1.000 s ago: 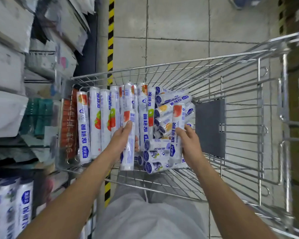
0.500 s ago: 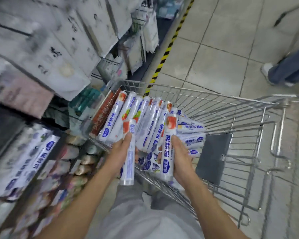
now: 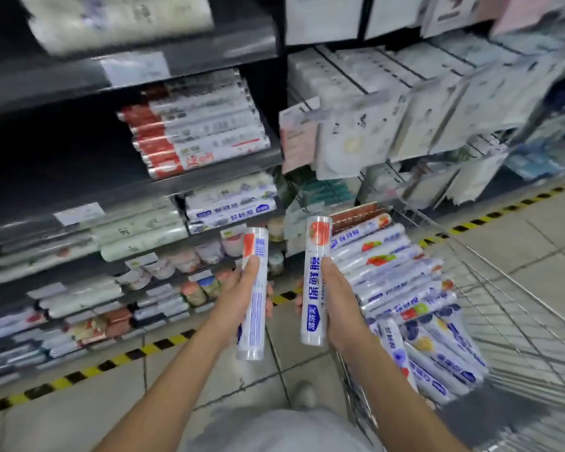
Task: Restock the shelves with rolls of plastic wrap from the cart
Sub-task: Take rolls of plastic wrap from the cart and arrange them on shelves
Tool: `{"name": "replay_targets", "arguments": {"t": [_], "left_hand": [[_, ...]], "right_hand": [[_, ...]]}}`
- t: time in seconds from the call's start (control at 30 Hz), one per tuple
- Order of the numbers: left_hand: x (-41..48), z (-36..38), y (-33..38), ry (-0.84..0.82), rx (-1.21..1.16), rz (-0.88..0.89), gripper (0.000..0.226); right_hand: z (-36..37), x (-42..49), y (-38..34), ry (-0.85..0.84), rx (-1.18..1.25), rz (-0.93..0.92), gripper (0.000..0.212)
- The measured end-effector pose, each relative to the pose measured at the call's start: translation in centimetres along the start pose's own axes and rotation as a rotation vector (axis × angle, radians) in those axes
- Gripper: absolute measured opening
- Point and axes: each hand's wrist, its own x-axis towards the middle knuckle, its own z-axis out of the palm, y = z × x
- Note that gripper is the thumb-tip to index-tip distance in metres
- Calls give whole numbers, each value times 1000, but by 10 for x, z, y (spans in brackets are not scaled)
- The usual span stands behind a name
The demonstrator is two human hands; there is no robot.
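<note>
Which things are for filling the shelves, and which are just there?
For the job: left hand holding the left roll; right hand holding the right roll; plastic wrap rolls in the cart; wire cart; shelves.
Just there: red-ended rolls; hanging white packets; yellow-black floor tape.

Even indoor light; motion blur, edges distorted.

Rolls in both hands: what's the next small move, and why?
Probably extend the left hand and lay its roll on the matching blue-labelled shelf rolls just beyond it; the right hand grips a second roll, both clear of the cart.
</note>
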Motion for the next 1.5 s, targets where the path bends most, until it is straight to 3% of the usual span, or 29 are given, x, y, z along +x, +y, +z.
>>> {"name": "replay_targets", "arguments": {"t": [0.1,0.2,0.33,0.43,0.57,0.7,0.8,1.1,1.5], "left_hand": [[-28,-61,-5,139,-67,29,68],[-66,-125,-11,279,-133,60,66],[-131,-208,-20,461,-230,131,54],[-180,-272,-37,591,-316,167,52],[-240,-350,-72,701,-379,173,68],[-290,-405,-95,795,-458,196,59],[-310,-439,-107,863,-512,201,62],[-294,-531,-110,923,-562,196,55],[-212,-687,-63,862,-477,166,57]], "right_hand": [[65,-10,3,-189,-79,-3,42],[135,-29,14,-334,-169,14,51],[228,-62,41,-494,-279,22,48],[296,-93,70,-580,-332,55,53],[378,-136,109,-692,-400,83,62],[442,-178,136,-789,-386,94,36],[478,-195,151,-834,-414,95,43],[573,-180,176,-890,-407,145,45],[737,-98,194,-908,-373,211,39]]}}
